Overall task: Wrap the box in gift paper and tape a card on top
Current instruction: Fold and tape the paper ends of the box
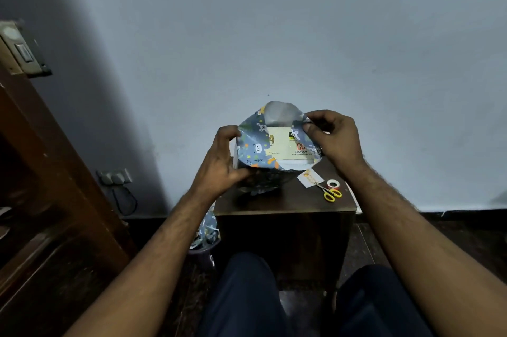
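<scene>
A box (285, 144) with a pale yellow printed end is held up above the small dark table (285, 203). Blue gift paper (253, 148) with cartoon animals is wrapped around it, and its end flaps stand open. My left hand (219, 161) grips the wrapped left side of the box. My right hand (333, 136) pinches the right paper flap at the box's upper right corner. The top flap sticks up behind the box and shows its white underside. A small white card (309, 178) lies on the table to the right.
Yellow-handled scissors (330, 193) and a roll of tape (333, 184) lie by the card on the table's right side. Scraps of the same paper fill a bin (205, 240) on the floor to the left. A wooden door frame stands at left, and my knees are below.
</scene>
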Action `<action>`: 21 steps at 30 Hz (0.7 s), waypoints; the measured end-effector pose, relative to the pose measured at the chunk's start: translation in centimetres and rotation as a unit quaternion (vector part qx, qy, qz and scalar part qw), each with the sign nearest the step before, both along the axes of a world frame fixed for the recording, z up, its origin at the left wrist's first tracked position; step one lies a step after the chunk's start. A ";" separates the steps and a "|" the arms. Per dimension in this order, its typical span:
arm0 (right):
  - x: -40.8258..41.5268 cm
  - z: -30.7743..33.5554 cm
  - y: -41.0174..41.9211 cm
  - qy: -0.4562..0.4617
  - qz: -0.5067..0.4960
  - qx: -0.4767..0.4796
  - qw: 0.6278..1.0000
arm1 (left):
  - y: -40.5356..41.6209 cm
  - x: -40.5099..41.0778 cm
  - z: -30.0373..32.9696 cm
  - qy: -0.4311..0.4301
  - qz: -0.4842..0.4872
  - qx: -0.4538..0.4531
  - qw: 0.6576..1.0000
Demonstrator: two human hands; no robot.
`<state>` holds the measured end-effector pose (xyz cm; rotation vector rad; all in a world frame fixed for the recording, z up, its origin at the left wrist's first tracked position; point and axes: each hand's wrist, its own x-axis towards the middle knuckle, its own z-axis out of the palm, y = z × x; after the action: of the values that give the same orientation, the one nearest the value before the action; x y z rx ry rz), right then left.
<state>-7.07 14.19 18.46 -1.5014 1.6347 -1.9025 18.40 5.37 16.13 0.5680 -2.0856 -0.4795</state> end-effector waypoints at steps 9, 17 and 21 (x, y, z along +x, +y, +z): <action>0.0 -3.3 3.0 0.070 0.089 -0.061 0.992 | -0.2 0.0 -0.4 0.062 -0.040 -0.010 0.997; 0.9 -4.1 4.2 0.217 0.051 -0.078 0.972 | 0.8 -0.4 -0.9 0.124 -0.054 0.040 0.990; 1.4 -3.8 4.4 0.146 0.015 -0.073 0.986 | 1.1 -0.5 -1.0 0.115 -0.065 0.027 0.991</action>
<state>-5.71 18.55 14.69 -1.9311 1.6020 -1.8954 17.93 6.44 15.16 0.3897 -1.9011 -0.6479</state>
